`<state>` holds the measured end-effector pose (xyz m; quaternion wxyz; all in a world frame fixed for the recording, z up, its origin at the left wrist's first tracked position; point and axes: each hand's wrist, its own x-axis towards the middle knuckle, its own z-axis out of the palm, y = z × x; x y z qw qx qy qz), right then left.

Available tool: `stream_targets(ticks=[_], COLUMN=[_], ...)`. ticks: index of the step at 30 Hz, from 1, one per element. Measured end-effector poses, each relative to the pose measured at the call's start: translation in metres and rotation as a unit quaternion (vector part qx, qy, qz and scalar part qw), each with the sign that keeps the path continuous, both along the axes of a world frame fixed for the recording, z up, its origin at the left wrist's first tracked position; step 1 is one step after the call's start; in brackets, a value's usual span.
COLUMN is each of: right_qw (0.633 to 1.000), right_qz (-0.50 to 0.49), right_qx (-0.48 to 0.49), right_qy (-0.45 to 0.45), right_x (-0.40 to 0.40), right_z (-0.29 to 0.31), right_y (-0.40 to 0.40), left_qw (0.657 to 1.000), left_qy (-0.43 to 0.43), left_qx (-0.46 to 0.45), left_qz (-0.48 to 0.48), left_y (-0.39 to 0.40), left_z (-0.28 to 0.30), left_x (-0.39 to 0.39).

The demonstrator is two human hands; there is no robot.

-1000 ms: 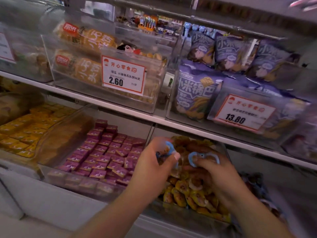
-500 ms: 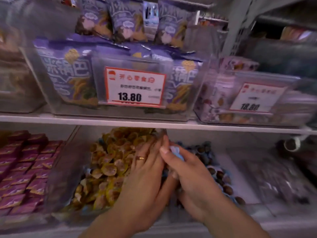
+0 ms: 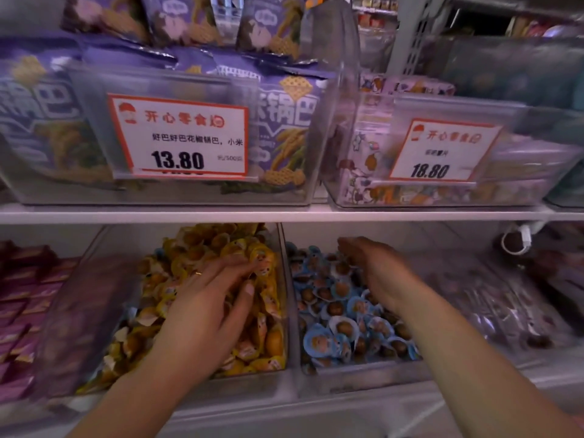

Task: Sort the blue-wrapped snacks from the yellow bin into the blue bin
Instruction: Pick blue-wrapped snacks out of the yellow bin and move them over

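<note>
On the lower shelf a clear bin of yellow-wrapped snacks (image 3: 189, 273) stands left of a clear bin of blue-wrapped snacks (image 3: 331, 311). My left hand (image 3: 208, 308) rests on the yellow pile with its fingers spread, touching wrappers, and wears a ring. My right hand (image 3: 373, 267) hovers over the blue pile, fingers relaxed and pointing away, palm turned left. I see nothing held in either hand. The clear wall (image 3: 286, 295) between the two bins runs between my hands.
A bin of purple-wrapped blocks (image 3: 19, 298) sits at the far left. Right of the blue pile is a bin of dark wrapped items (image 3: 505, 311). The shelf edge (image 3: 284, 213) above carries bins of purple bags and price tags 13.80 (image 3: 178, 137) and 18.80 (image 3: 442, 151).
The view shifted right. My hands, which held blue wrappers pressed together, have parted: the right is now over the blue bin with nothing in it, the left lies on the yellow pile.
</note>
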<state>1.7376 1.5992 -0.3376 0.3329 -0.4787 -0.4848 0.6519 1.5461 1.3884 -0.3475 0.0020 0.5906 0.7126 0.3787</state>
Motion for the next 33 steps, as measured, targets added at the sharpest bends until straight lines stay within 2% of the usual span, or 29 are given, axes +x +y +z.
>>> stream_targets(ticks=[4,7,10,13,16,18,21,24,26,29,33], right_qw=[0.977,0.95,0.911,0.85,0.789,0.734,0.657,0.59,0.58,0.6,0.631], right_qz=[-0.055,-0.067,-0.003,0.115,0.283,0.377,0.453,0.488,0.496,0.513,0.481], right_qx=[0.186,0.298,0.41,0.508,0.527,0.526,0.53,0.497,0.47,0.405,0.418], right_qy=[-0.09,-0.064,-0.043,-0.081,-0.14,-0.208,-0.288,-0.408,-0.444,-0.461,-0.442], right_x=[-0.004,-0.014,-0.033,-0.058,-0.104,-0.144,-0.201,-0.237,-0.249,-0.259,-0.259], right_z=[0.006,0.017,0.025,0.033,0.034,0.03,0.016,0.001,-0.004,-0.004,-0.008], right_y=[-0.001,-0.025,-0.069,-0.119,-0.16,-0.179,-0.192,-0.188,-0.181,-0.176,-0.177], left_qw=[1.0,0.997,0.989,0.981,0.979,0.981,0.984,0.983,0.981,0.976,0.971], left_qy=[0.021,0.053,0.096,0.074,0.024,0.006,-0.026,-0.055,-0.074,-0.104,-0.124], left_qx=[0.014,0.043,0.063,0.086,0.076,0.059,0.044,0.05,0.062,0.079,0.087], left_qz=[0.001,0.034,0.092,0.154,0.188,0.187,0.169,0.167,0.169,0.175,0.184], left_y=[-0.012,-0.028,-0.054,-0.088,-0.114,-0.125,-0.135,-0.137,-0.136,-0.136,-0.14], left_z=[0.003,0.013,0.026,0.032,0.026,0.02,0.016,0.019,0.024,0.03,0.031], left_x=[-0.011,-0.027,-0.057,-0.087,-0.101,-0.103,-0.107,-0.112,-0.115,-0.122,-0.126])
